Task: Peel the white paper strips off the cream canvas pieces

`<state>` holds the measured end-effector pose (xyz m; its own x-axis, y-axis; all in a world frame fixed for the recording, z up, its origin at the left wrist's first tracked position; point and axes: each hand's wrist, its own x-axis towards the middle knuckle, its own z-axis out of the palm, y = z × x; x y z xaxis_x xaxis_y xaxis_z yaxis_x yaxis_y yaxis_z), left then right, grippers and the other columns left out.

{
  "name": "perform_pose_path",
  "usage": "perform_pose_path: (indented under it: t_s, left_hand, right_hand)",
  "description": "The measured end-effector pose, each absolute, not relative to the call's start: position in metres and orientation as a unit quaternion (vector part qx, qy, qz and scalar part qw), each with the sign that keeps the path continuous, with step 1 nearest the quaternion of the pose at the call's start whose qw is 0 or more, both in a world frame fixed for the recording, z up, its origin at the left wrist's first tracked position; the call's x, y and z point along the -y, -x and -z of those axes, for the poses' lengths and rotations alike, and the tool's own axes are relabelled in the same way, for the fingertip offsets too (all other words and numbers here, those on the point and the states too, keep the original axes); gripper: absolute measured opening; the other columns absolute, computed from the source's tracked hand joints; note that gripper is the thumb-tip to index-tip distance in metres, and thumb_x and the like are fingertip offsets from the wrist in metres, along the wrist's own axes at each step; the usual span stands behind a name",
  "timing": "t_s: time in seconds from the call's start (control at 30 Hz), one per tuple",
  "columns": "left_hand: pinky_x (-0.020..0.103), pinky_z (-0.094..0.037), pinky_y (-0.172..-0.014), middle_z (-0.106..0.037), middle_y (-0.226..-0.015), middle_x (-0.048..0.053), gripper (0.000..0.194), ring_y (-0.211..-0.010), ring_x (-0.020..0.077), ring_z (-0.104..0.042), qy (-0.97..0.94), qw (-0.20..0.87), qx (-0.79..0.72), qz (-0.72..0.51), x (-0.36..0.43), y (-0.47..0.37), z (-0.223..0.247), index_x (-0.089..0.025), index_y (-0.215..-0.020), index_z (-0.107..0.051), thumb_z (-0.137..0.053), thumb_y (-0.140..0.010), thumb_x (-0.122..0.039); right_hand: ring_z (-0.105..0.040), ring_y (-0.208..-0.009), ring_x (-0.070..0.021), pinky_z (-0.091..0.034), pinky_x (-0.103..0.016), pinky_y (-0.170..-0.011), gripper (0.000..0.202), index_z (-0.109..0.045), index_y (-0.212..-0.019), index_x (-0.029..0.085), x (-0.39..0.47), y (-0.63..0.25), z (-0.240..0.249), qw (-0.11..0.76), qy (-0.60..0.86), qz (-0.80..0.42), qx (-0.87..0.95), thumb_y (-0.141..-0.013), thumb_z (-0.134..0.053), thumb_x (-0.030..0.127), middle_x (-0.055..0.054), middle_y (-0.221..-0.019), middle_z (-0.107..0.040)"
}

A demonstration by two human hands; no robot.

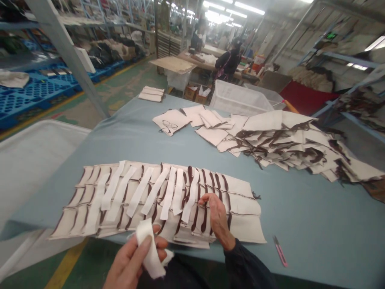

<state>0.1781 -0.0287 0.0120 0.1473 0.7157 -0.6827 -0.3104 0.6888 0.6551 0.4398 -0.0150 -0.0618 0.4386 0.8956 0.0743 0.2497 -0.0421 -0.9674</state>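
My left hand (135,257) is closed around a few white fabric strips (150,249), with the thumb pressed on top and the ends hanging below. My right hand (219,218) hovers over or rests on a long overlapping row of cream fabric pieces (245,206) with dark brown edging. Its fingers are loosely curled, with nothing visible in them. Just left of its fingertips lies a white strip (190,200). Several more such strips lie slantwise across the row to the left. Whether my right fingertips touch the fabric I cannot tell.
Pink-handled thread snips (280,252) lie at the right front of the blue-grey table (129,138). A heap of cream pieces (279,138) covers the back right. Eyeglasses (168,127) rest on one piece. Beyond stand a white bin (240,98) and a person (228,62).
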Motion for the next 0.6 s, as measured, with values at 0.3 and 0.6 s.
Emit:
perform_pose_path:
  t_s: [0.3, 0.6]
  left_hand:
    - [0.053, -0.072, -0.075, -0.083, -0.098, 0.015, 0.042, -0.076, 0.0265, -0.081, 0.002, 0.782, -0.474, -0.405, -0.021, -0.176, -0.063, -0.015, -0.143, -0.061, -0.047, -0.104, -0.010]
    - [0.041, -0.073, -0.074, -0.084, -0.104, 0.017, 0.044, -0.085, 0.0261, -0.085, 0.024, 0.807, -0.439, -0.394, -0.046, -0.147, -0.096, -0.012, -0.146, -0.058, -0.033, -0.110, -0.010]
  right_hand:
    - [-0.075, -0.097, -0.0264, -0.061, -0.037, -0.085, 0.041, -0.067, -0.116, 0.028, 0.047, -0.366, -0.021, 0.533, 0.561, -0.218, 0.595, -0.079, -0.072, 0.013, -0.005, -0.105, -0.077]
    - [-0.073, -0.113, -0.0270, -0.061, -0.040, -0.095, 0.045, -0.056, -0.122, 0.028, 0.043, -0.297, -0.054, 0.497, 0.568, -0.118, 0.646, -0.082, -0.061, 0.009, -0.009, -0.120, -0.073]
